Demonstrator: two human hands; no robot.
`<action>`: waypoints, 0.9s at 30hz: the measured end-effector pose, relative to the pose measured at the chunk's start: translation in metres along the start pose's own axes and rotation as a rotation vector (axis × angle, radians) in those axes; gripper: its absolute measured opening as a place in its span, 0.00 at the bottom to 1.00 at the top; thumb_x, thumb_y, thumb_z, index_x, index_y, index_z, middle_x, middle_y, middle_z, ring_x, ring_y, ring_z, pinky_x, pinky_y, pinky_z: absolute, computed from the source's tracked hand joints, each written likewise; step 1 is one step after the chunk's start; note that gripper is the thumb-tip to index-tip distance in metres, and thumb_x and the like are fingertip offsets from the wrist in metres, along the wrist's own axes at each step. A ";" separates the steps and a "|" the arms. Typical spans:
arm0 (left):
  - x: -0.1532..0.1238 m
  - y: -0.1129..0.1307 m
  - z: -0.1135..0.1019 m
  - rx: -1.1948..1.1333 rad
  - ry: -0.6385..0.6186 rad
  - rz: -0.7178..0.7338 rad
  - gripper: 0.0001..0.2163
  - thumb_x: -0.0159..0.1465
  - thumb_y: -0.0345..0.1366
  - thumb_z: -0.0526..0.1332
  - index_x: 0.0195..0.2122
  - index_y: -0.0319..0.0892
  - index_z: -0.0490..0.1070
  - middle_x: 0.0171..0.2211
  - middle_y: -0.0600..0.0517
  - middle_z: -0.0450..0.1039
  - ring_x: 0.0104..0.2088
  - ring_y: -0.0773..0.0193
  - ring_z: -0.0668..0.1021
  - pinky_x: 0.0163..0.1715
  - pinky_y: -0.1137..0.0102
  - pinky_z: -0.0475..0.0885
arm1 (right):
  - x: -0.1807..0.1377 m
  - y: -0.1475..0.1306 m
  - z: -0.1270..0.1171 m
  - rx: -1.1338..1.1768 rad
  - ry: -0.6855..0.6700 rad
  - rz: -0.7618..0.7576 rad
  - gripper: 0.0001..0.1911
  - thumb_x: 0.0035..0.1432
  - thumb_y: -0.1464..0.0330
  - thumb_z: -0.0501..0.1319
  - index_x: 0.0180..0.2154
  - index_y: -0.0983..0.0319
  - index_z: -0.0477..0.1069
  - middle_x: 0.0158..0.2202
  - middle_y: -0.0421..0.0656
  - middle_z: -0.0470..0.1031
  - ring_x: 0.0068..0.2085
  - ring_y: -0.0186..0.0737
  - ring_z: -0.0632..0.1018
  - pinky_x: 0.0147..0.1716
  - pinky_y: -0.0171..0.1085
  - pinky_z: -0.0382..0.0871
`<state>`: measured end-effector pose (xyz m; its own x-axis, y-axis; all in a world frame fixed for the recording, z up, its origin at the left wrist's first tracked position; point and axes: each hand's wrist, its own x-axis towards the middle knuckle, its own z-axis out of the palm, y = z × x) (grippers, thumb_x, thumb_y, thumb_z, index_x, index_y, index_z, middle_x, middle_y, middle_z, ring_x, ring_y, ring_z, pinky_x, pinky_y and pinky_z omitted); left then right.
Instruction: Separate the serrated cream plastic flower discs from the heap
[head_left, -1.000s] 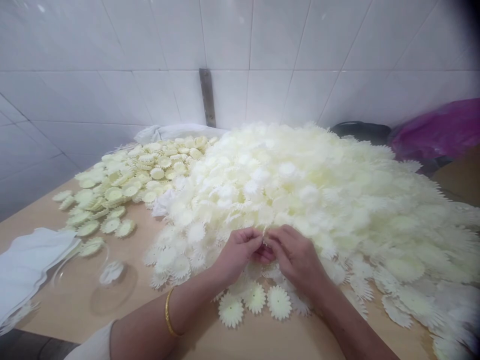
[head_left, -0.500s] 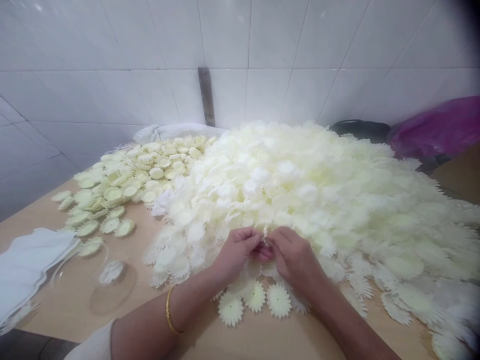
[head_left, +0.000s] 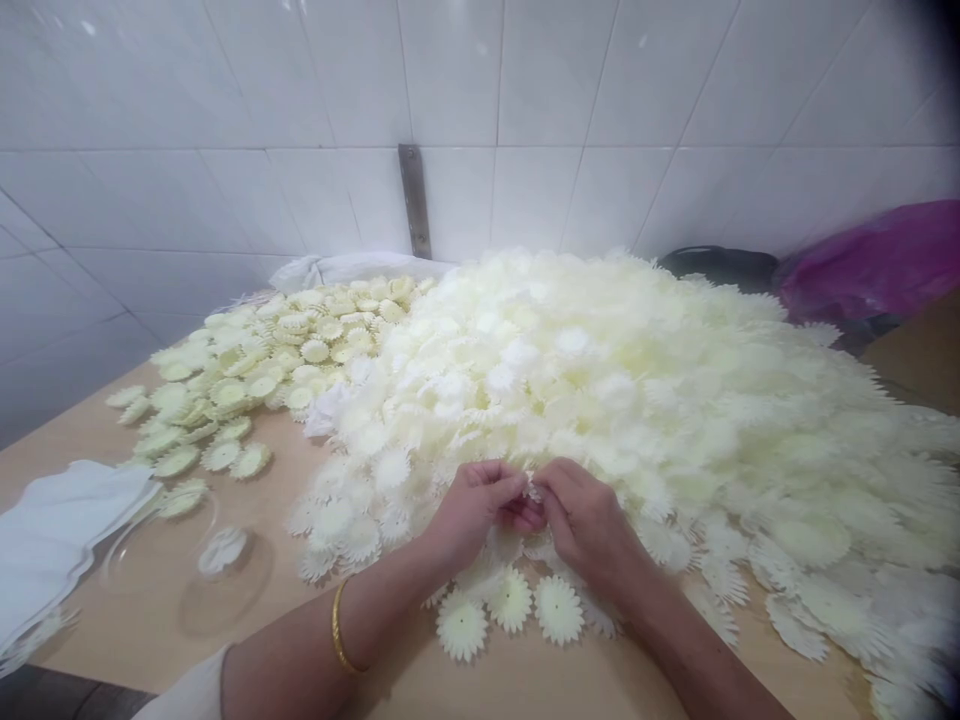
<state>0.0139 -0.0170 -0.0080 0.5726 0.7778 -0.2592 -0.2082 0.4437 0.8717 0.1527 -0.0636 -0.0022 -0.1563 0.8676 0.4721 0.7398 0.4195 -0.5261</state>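
- the fingers of the left hand (head_left: 469, 510) are bent in, with the thumb and first finger pinched close on a small pale piece (head_left: 531, 487).
- the fingers of the right hand (head_left: 591, 515) are pinched narrow too, on the right side of the same small pale piece. it is too small and blurry to tell its shape.
- the two hands are very close, and the small pale piece is between their fingertips, just in front of the big pile (head_left: 585, 380).
- the big pile is made of thin, pale yellow and white flower shapes with zigzag edges. it goes far back and spreads a long way to the right.
- just near of the hands, three flat flowers (head_left: 559, 609) lie side by side on the tan table (head_left: 555, 690). each has a little dark dot in its middle.
- a gold bangle (head_left: 341, 625) is around the left wrist, and a pale sleeve (head_left: 191, 690) is farther down that arm.
- to the left, a round see-through dish (head_left: 259, 575) has a white lump (head_left: 222, 551) in it.
- far left, thicker flowers (head_left: 247, 385) sit in a smaller heap.
- at the near left edge is a white sheet (head_left: 67, 530).
- at the far right are a purple bag (head_left: 877, 262) and a dark thing (head_left: 720, 265).
- a metal strip (head_left: 415, 200) is on the tiled wall (head_left: 450, 80) at the far side.
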 end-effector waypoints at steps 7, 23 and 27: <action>0.002 0.002 -0.002 -0.047 -0.042 -0.003 0.08 0.53 0.35 0.62 0.25 0.34 0.70 0.22 0.46 0.74 0.24 0.65 0.77 0.28 0.72 0.72 | 0.004 0.000 -0.009 0.130 -0.040 0.083 0.08 0.57 0.75 0.51 0.30 0.62 0.65 0.27 0.40 0.67 0.28 0.32 0.68 0.27 0.31 0.62; -0.002 0.000 0.004 0.156 -0.064 0.079 0.07 0.55 0.35 0.60 0.26 0.35 0.68 0.22 0.49 0.73 0.23 0.68 0.75 0.28 0.72 0.70 | -0.001 0.000 -0.003 -0.105 -0.032 -0.017 0.09 0.52 0.79 0.48 0.24 0.62 0.58 0.24 0.41 0.62 0.26 0.35 0.64 0.24 0.32 0.58; -0.002 0.003 0.003 0.146 -0.083 0.088 0.07 0.56 0.36 0.60 0.27 0.37 0.67 0.22 0.50 0.72 0.25 0.66 0.76 0.30 0.70 0.71 | 0.001 -0.001 -0.006 0.040 0.015 0.083 0.09 0.57 0.75 0.47 0.26 0.62 0.58 0.24 0.39 0.63 0.24 0.32 0.65 0.23 0.31 0.59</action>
<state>0.0148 -0.0186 -0.0031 0.6215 0.7691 -0.1491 -0.1465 0.3011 0.9423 0.1557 -0.0646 0.0029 -0.0857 0.8957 0.4364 0.7227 0.3573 -0.5916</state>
